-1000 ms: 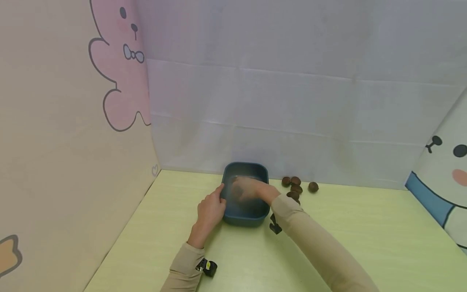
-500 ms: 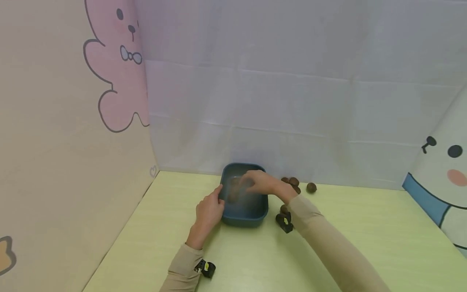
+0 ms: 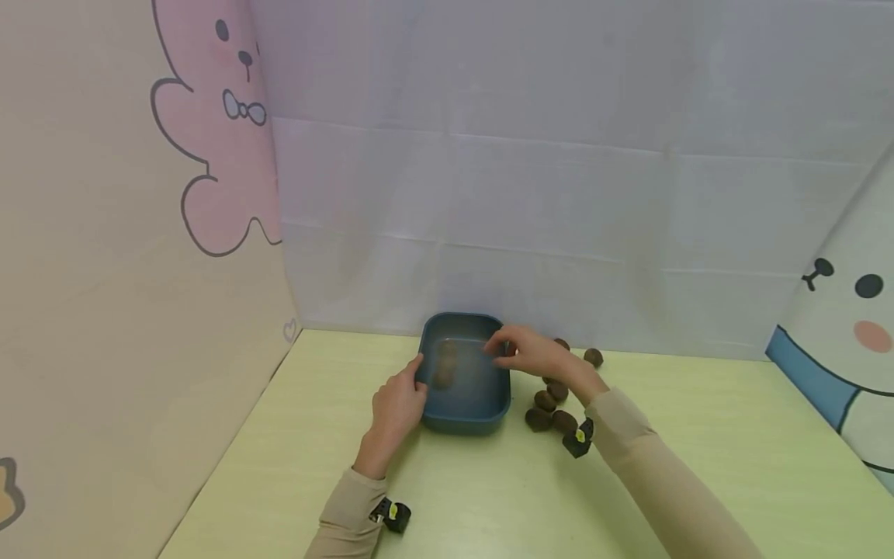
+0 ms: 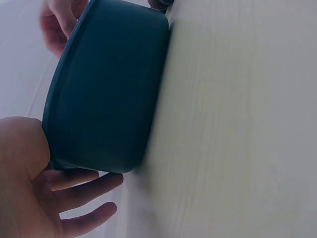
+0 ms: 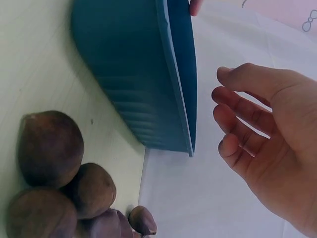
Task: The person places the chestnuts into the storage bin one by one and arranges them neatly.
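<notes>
A dark blue rectangular plastic box (image 3: 464,426) stands on the table near the back wall. My left hand (image 3: 398,404) holds its left rim, with thumb and fingers around the edge in the left wrist view. Over the right rim hovers my right hand (image 3: 534,353); its fingers are loosely bent and nothing is between them in the right wrist view. Inside the box, brown chestnuts (image 3: 444,369) lie along the left side. More chestnuts (image 3: 538,419) are on the table to the right of the box, some partly hidden by my right wrist and forearm.
One chestnut (image 3: 594,357) sits apart behind the right forearm. The pale yellow-green table (image 3: 482,497) meets a white cloth wall (image 3: 559,233) just behind the box. A wall with a pink cartoon bear (image 3: 230,155) bounds the left side.
My right hand has risen from inside the box and moved right to its right rim. More chestnuts on the table have come into sight. My left hand stays on the left rim.
</notes>
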`<state>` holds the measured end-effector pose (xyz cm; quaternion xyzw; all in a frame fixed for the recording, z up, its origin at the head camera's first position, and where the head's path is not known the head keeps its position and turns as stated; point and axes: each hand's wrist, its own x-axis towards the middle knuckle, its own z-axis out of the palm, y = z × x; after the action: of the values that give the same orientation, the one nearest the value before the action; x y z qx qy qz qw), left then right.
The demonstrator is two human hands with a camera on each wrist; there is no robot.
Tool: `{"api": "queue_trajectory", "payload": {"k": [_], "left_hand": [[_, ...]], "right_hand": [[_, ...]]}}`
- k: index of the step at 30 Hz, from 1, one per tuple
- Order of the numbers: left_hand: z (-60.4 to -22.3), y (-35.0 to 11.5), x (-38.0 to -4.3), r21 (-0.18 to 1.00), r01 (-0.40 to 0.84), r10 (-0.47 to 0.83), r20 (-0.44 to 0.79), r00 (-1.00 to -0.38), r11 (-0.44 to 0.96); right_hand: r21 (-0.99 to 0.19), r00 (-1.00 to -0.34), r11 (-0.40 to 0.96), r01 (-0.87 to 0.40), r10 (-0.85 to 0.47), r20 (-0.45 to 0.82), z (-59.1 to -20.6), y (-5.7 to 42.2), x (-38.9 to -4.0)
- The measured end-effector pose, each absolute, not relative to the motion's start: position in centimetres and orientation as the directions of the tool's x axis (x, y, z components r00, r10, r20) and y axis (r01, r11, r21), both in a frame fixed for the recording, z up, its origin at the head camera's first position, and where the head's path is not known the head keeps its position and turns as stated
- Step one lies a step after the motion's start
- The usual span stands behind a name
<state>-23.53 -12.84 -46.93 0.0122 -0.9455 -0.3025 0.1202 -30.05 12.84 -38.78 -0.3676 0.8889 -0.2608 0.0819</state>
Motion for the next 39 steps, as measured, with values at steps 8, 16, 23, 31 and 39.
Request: {"api": "queue_trajectory", "payload": {"k": [8, 16, 23, 31, 39], "left_hand": [[-46.6, -13.1, -23.5, 0.576, 0.042, -0.099, 0.211, -0.972, 0.816], [-46.8, -13.2, -23.6, 0.577, 0.04, -0.102, 0.212, -0.972, 0.816], [-47.0, -13.2, -23.8, 0.577, 0.045, -0.098, 0.214, -0.972, 0.815], [-47.0, -13.2, -23.8, 0.579, 0.052, -0.094, 0.22, -0.971, 0.813], [-46.9, -13.1, -23.7, 0.579, 0.057, -0.09, 0.222, -0.971, 0.813]], "right_hand": [[-0.537, -0.721, 0.575, -0.617, -0.687, 0.093, -39.1, 14.7, -29.0], [-0.557, -0.742, 0.573, -0.601, -0.66, 0.122, -40.4, 16.4, -28.0], [-0.548, -0.763, 0.6, -0.583, -0.637, 0.115, -41.7, 17.4, -27.0], [-0.597, -0.774, 0.606, -0.526, -0.632, 0.041, -42.8, 18.3, -25.9], [-0.496, -0.76, 0.64, -0.587, -0.647, 0.066, -43.7, 19.1, -25.3]]}}
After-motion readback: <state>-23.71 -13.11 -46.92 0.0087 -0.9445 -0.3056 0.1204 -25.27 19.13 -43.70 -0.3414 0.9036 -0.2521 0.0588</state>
